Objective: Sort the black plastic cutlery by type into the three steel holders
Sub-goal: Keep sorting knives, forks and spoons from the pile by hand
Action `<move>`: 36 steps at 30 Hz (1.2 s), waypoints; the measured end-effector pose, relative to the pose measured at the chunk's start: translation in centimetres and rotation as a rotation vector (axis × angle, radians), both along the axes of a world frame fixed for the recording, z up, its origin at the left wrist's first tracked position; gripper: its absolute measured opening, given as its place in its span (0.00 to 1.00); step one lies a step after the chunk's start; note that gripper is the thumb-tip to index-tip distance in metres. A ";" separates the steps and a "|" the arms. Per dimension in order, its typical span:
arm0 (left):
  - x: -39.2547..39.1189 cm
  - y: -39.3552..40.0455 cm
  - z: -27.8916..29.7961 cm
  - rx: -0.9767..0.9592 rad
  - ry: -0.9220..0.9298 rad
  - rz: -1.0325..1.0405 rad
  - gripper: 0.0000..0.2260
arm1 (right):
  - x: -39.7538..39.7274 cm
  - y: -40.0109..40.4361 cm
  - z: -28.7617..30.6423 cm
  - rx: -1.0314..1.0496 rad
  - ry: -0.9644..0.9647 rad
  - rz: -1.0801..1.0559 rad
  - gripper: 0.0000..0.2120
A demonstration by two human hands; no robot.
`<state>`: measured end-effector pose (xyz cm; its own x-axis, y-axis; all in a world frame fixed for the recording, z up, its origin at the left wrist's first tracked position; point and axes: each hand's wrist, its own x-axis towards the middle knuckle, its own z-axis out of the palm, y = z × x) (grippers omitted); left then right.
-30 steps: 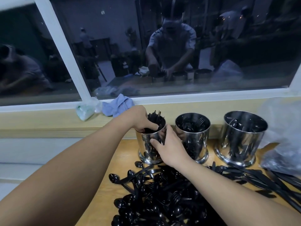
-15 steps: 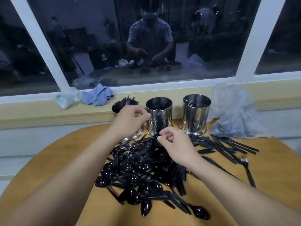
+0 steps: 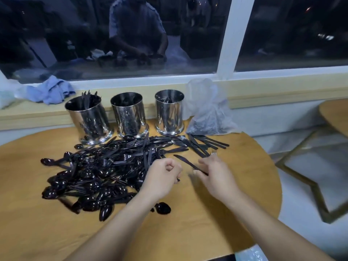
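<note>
The black plastic cutlery [image 3: 98, 172] lies in a loose heap of spoons, forks and knives on the round wooden tabletop [image 3: 197, 228], just to the left of the person's fingers. The left hand [image 3: 162, 176] rests at the heap's right edge with its fingers curled into a loose fist; whether they grip a piece cannot be told. The right hand [image 3: 216, 174] sits just beside it on the right, fingers [image 3: 204, 162] closed around the handle of a black knife [image 3: 186, 162] whose blade points away to the upper left. A fork [image 3: 213, 152] shows its tines just beyond the right hand's fingers. Farther beyond both hands stand the three steel holders in a row: the left holder [image 3: 88, 119] with cutlery sticking up above its rim, the middle holder [image 3: 129, 115] and the right holder [image 3: 169, 112]. A row of knives [image 3: 203, 144] lies beyond the right hand, near a crumpled clear plastic bag [image 3: 207, 110].
</note>
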<state>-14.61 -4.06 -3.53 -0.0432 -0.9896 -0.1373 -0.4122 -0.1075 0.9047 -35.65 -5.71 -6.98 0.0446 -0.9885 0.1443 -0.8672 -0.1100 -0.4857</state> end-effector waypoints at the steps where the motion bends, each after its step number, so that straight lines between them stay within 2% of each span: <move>1: -0.3 0.2 -0.6 0.009 -0.016 0.009 0.10 | -0.3 -0.4 -0.5 0.006 0.089 0.001 0.11; 3: -0.7 0.5 -1.4 0.014 -0.040 0.019 0.11 | -0.4 -0.8 -1.3 0.005 0.172 0.000 0.08; 5: -0.7 0.6 -1.8 0.018 -0.012 0.036 0.11 | -0.5 -1.0 -1.8 -0.021 0.159 -0.038 0.03; 9: -0.7 0.9 -2.4 0.056 0.044 0.073 0.10 | -0.4 -0.8 -2.2 -0.026 0.253 -0.101 0.05; 13: -1.0 1.6 -3.1 0.098 0.138 0.121 0.08 | -0.2 0.0 -1.6 0.053 0.202 -0.121 0.05; 15: -1.4 1.8 -3.1 0.089 0.222 0.163 0.07 | 0.2 0.6 -1.3 0.086 0.040 -0.116 0.07; 19: -1.7 1.2 -3.0 0.092 0.397 0.231 0.10 | 1.3 1.5 0.0 0.277 -0.551 0.067 0.07; 20: -1.7 0.9 -2.9 0.102 0.432 0.244 0.11 | 1.7 1.5 0.3 0.342 -0.624 0.135 0.07; 22: -1.4 0.4 -3.0 0.126 0.534 0.280 0.13 | 2.1 1.0 0.7 0.375 -0.650 0.203 0.06; 25: -0.6 -0.2 -3.4 0.126 0.598 0.309 0.16 | 1.6 -1.8 0.3 0.132 -0.501 0.100 0.08; 27: -0.1 -0.3 -3.4 0.128 0.585 0.322 0.15 | 0.4 -4.6 0.0 -0.072 -0.162 -0.055 0.08; 28: 0.1 -0.3 -3.3 0.131 0.602 0.326 0.15 | -0.4 -5.9 0.0 -0.124 0.043 -0.119 0.13; 29: 0.2 -0.2 -3.3 0.135 0.629 0.333 0.14 | -1.0 -7.0 -0.1 -0.128 0.217 -0.163 0.18; 31: 0.5 0.0 -3.4 0.138 0.637 0.348 0.14 | -1.8 -8.4 -0.2 -0.071 0.447 -0.210 0.24; 33: 0.9 0.1 -3.7 0.135 0.605 0.355 0.14 | -1.8 -9.0 -0.5 -0.033 0.544 -0.207 0.26; 36: 1.0 0.2 -4.0 0.153 0.592 0.348 0.14 | -1.2 -9.4 -0.8 -0.053 0.517 -0.173 0.23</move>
<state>-13.56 -3.85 -7.53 0.1623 -0.9310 -0.3269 0.2262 -0.2874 0.9307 -36.83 -15.08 -7.75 -0.0395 -0.9797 0.1965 -0.9990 0.0425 0.0110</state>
